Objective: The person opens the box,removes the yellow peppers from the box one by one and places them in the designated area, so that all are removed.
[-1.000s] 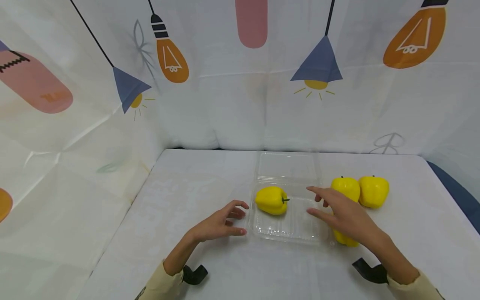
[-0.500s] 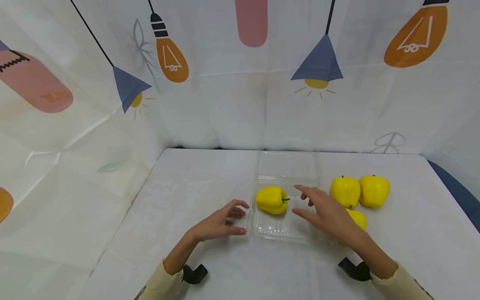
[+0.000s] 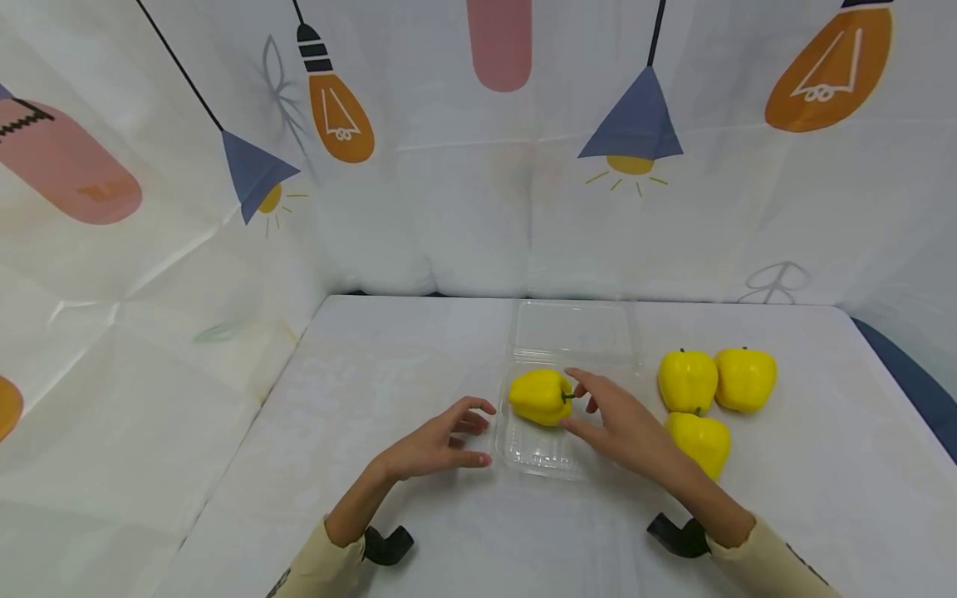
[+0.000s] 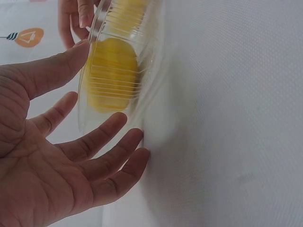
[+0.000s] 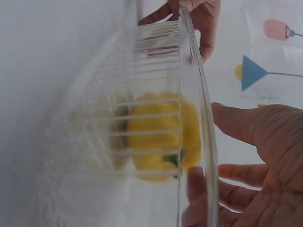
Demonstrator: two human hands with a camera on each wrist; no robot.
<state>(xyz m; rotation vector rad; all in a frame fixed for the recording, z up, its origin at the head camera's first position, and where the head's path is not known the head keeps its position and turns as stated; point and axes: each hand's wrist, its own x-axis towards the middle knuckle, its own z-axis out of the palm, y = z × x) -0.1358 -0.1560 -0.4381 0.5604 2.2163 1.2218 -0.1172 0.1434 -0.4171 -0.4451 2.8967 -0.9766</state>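
Observation:
A yellow bell pepper (image 3: 537,397) lies on its side in the left part of a clear plastic clamshell box (image 3: 542,453), its green stem pointing right. My right hand (image 3: 620,422) reaches over the box from the right, fingertips and thumb spread near the stem end. In the right wrist view the ribbed box wall stands between that camera and the pepper (image 5: 151,135). Just left of the box my left hand (image 3: 441,444) is held with loosely bent, parted fingers and holds nothing. The left wrist view shows those fingertips (image 4: 118,119) close by the box wall.
Three more yellow bell peppers sit right of the box: one at the back (image 3: 688,380), one beside it (image 3: 746,379) and one in front (image 3: 699,440). The box's lid (image 3: 571,328) lies folded back on the white table (image 3: 389,349). A printed curtain hangs behind.
My right hand has moved left, away from the three peppers and over the box toward the pepper in it. The front right pepper is now uncovered. My left hand has stayed put.

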